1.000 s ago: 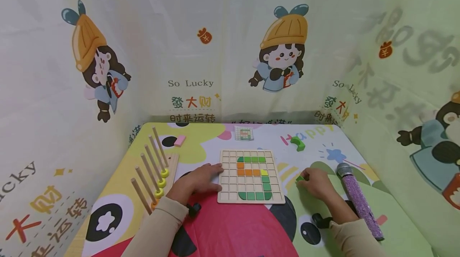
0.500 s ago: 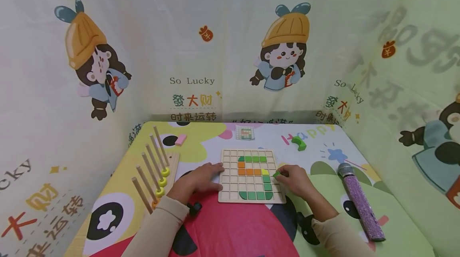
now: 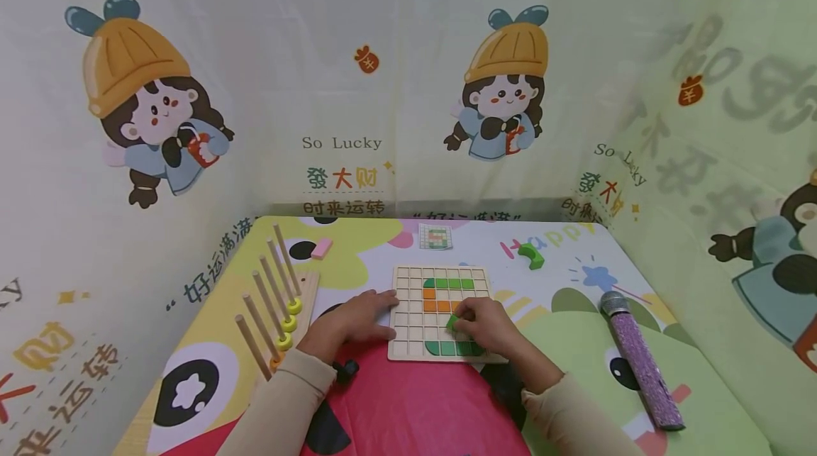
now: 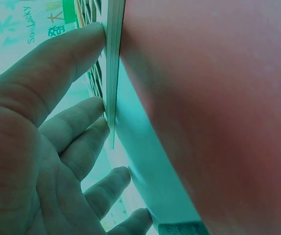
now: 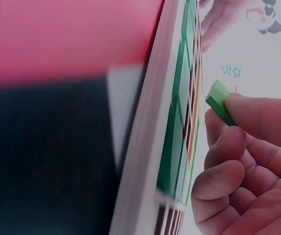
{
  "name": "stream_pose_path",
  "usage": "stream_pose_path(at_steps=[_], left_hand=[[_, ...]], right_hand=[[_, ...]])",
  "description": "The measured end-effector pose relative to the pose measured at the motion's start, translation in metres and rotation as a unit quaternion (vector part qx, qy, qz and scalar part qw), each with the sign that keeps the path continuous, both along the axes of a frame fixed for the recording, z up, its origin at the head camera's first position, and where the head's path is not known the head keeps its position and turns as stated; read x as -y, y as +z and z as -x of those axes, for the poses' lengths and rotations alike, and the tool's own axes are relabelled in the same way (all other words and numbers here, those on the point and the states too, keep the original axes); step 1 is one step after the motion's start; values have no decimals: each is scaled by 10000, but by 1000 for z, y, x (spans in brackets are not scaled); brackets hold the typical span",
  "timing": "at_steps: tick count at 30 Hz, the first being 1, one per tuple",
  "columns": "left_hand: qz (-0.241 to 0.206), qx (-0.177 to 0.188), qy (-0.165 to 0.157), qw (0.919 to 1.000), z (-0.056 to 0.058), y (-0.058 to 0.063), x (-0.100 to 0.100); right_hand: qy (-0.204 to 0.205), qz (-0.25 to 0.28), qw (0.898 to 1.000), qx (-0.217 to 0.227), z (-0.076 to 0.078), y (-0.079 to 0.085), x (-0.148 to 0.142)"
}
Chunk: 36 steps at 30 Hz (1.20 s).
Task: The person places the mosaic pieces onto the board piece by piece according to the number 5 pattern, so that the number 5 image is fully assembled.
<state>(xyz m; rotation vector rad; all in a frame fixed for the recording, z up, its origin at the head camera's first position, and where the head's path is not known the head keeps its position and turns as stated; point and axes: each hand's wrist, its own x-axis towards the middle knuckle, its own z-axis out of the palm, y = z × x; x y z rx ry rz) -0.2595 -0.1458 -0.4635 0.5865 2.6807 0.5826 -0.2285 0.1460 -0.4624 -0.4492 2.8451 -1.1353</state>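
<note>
A wooden grid board lies in the middle of the table, with orange tiles, a light green row and a dark green row set in its cells. My left hand rests at the board's left edge, its extended fingertips against the rim in the left wrist view. Over the right half of the board, my right hand pinches a small green block between thumb and forefinger. In the head view that hand hides some right-hand cells.
A wooden peg stand with yellow and orange rings stands left. A pattern card, a pink block and a green arch block lie behind the board. A glittery purple microphone lies to the right.
My right hand has carried the green block leftward from the table right of the board to above its right half. The left hand stays at the board's left edge.
</note>
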Motion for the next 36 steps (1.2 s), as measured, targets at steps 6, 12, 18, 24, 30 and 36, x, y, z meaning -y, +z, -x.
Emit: stream_pose_path(at_steps=[6,12,18,24,30,36], left_hand=[[103,-72,-56,9999,1,0,0],[35,-102,-144,9998,1,1,0],[28,-93,-152,9998,1,-1,-1],[43,-51,-131,9999,3,0,-2],[26,-102,-213,9997,2,0,-3],[79,-118,-200,9997,3,-1,-3]], right_hand=[[397,-30,9992,-81,3,-6,16],[707,-139,9973,-134,6,-5,29],[791,-265,9965,-38,8,-4,35],[746,-402,9964,-80,8,-5,37],[728,-937,9915,-526,3,-5,42],[463,-1459,9861,-645,0,-5,50]])
